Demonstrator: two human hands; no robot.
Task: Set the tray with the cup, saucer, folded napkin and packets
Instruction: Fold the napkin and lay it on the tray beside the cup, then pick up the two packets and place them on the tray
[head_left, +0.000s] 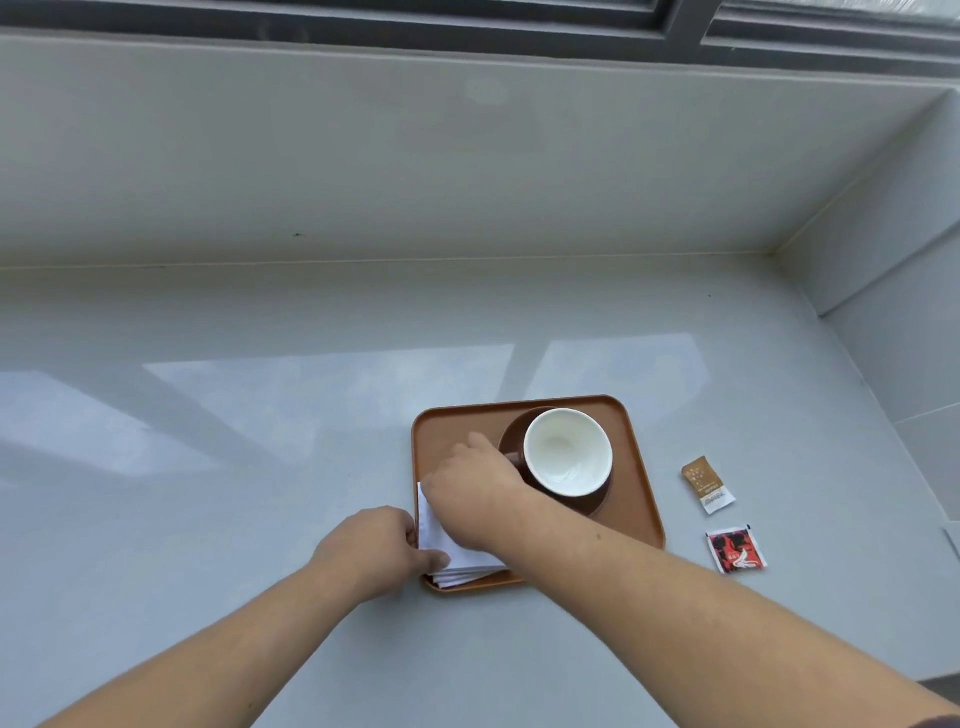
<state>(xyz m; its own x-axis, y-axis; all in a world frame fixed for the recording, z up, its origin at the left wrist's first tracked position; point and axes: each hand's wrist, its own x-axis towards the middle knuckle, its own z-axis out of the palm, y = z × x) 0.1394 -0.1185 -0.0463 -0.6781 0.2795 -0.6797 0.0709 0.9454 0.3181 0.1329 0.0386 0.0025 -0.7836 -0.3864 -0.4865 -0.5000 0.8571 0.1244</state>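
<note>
Both hands on napkin (457, 558) at tray (641, 499) near-left corner: left hand (371, 545) fingers pinch its left edge, right hand (470, 493) presses flat. Packets (709, 483) on desk right of tray, right hand nearer.

Your tray (631, 512) sits on the counter (260, 467); cup (567, 451) on saucer (597, 501) at its far right, napkin (441, 545) at its near left under both your hands. Two packets (707, 483) (735, 550) lie right of the tray, one behind the other.
</note>
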